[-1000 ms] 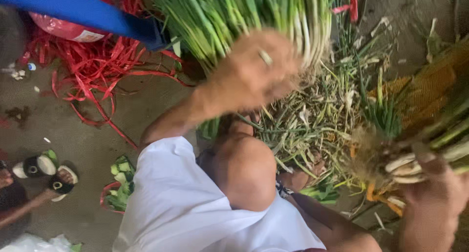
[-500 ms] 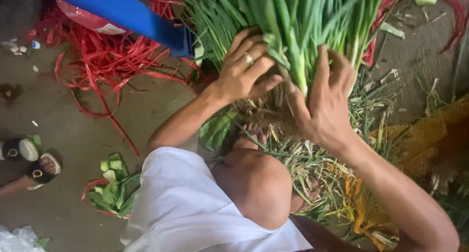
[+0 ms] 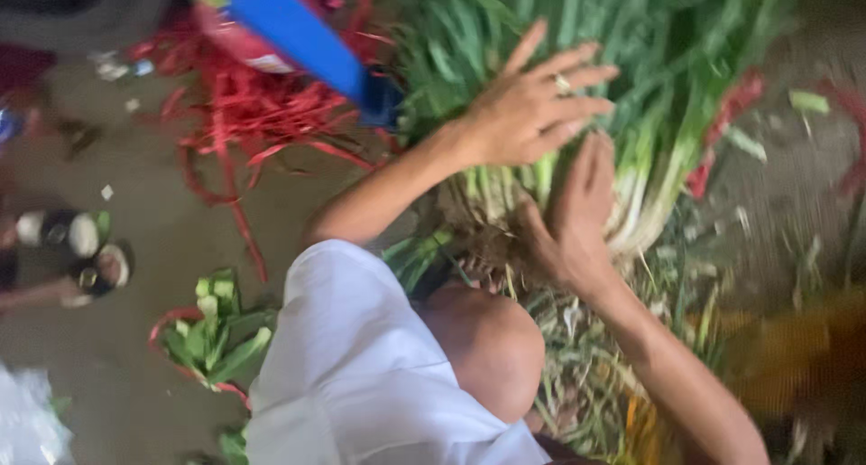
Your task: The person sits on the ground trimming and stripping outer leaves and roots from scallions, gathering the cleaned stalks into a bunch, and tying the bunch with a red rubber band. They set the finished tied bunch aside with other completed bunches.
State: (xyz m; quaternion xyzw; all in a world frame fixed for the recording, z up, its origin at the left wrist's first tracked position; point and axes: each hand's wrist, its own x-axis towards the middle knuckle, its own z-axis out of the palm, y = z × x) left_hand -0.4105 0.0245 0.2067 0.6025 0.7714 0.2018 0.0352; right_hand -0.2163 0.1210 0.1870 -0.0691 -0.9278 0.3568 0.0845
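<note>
A big bunch of green onions (image 3: 631,59) lies on the ground, green tops pointing away and white root ends (image 3: 640,212) toward me. My left hand (image 3: 528,109), a ring on one finger, lies flat on top of the bunch with its fingers spread. From the near side, my right hand (image 3: 573,217) presses its palm and fingers against the white stalk bases and roots. The bunch is held between both hands. My bent knee (image 3: 487,348) and white shorts (image 3: 361,375) sit just below them.
Red plastic ties (image 3: 244,113) lie tangled at upper left beside a blue object (image 3: 302,36). Onion trimmings (image 3: 577,384) cover the ground under my right arm. A small leaf bundle (image 3: 212,334) lies at left. Someone's sandalled feet (image 3: 77,253) stand at the far left edge.
My right hand came in from the lower right, where it held a few onions, and now presses on the big bunch's root end. My left hand has stayed on top of the bunch.
</note>
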